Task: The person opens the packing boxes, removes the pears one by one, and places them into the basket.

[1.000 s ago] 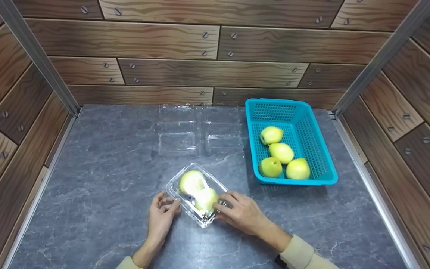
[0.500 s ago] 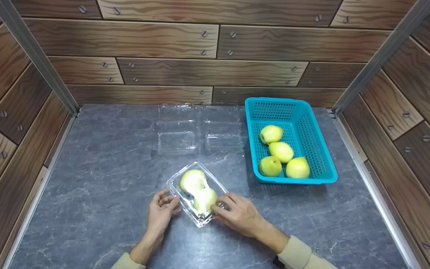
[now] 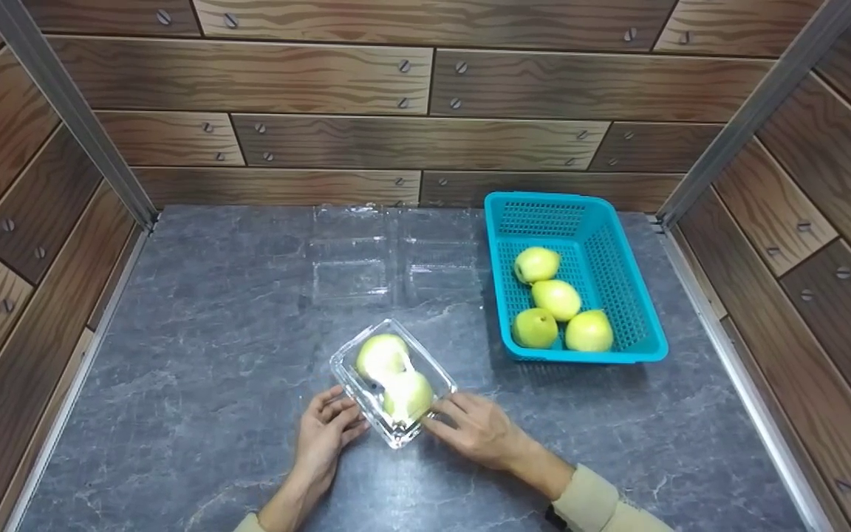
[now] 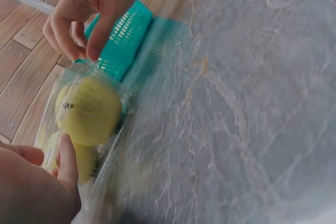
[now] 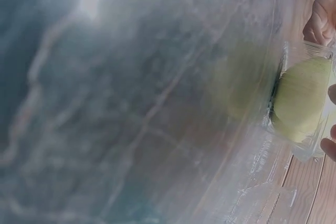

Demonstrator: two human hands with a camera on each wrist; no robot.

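A clear plastic clamshell box (image 3: pixel 425 356), its lid down over two yellow-green pears (image 3: pixel 408 395), lies at an angle on the grey marbled table in the head view. Beside its near left edge, my left hand (image 3: pixel 320 436) has relaxed fingers, their tips right at the wall. Thumb and fingers of my right hand (image 3: pixel 481 432) pinch the box's right near corner. The left wrist view shows that right hand (image 4: pixel 92 11) bent over the end of the box, above a pear (image 4: pixel 94 111). Strong glare covers part of the lid.
A teal perforated basket (image 3: pixel 640 310) with several pears (image 3: pixel 557 300) stands at the right back. Behind the box, clear empty plastic containers (image 3: pixel 351 281) lie against the back wall. Wood-patterned walls (image 3: pixel 337 140) enclose the table at the back and both sides.
The box has turned slightly. My right fingers have slid off the lid toward its near right corner, and my left hand has shifted a little right and nearer along the edge.
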